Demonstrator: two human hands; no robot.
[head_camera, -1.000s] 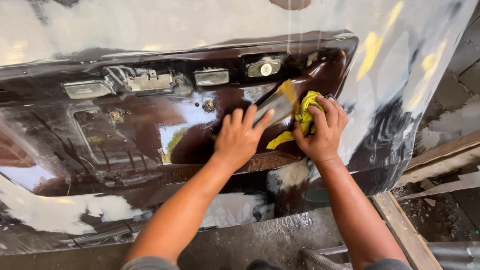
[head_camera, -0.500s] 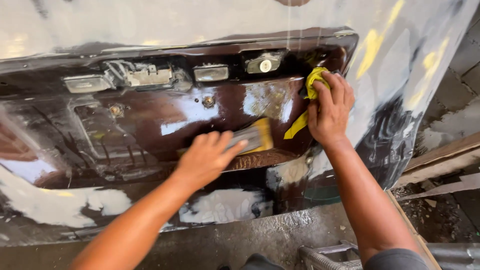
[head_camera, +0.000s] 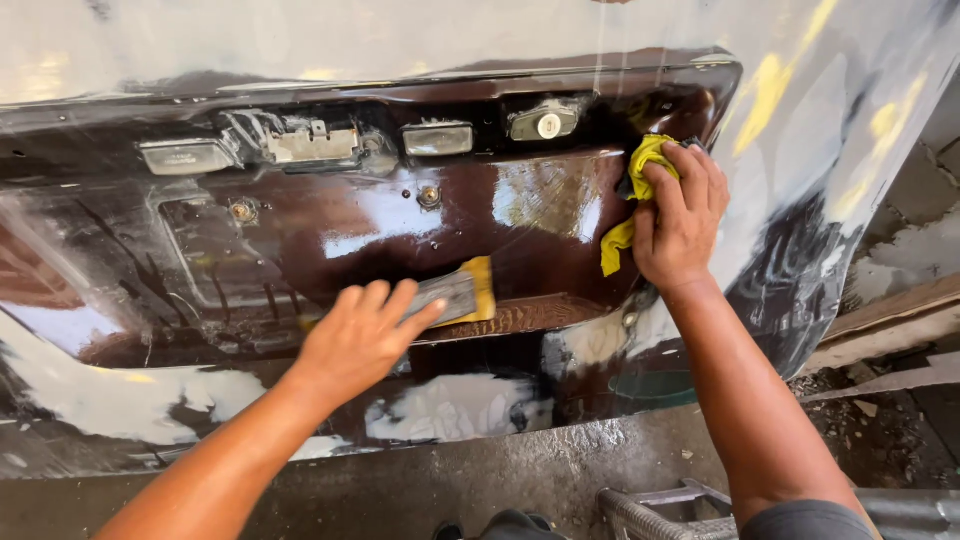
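A glossy dark brown car rear panel (head_camera: 560, 215) fills the view, wet and partly covered in white-grey patches. My left hand (head_camera: 355, 335) presses a flat grey and yellow sanding pad (head_camera: 455, 297) against the lower ledge of the recessed plate area. My right hand (head_camera: 685, 215) grips a crumpled yellow cloth (head_camera: 632, 200) and holds it on the panel near the right end of the recess. Small lamps (head_camera: 438, 138) and a round lock (head_camera: 545, 124) sit in the upper recess.
Wet concrete floor (head_camera: 420, 480) lies below the panel. Wooden planks (head_camera: 890, 335) and rubble lie at the right. A metal stool frame (head_camera: 650, 510) shows at the bottom edge, next to my grey sleeve.
My left hand slid the sanding pad down and left, from beside the cloth to the lower ledge. My right hand lifted the yellow cloth up and slightly right.
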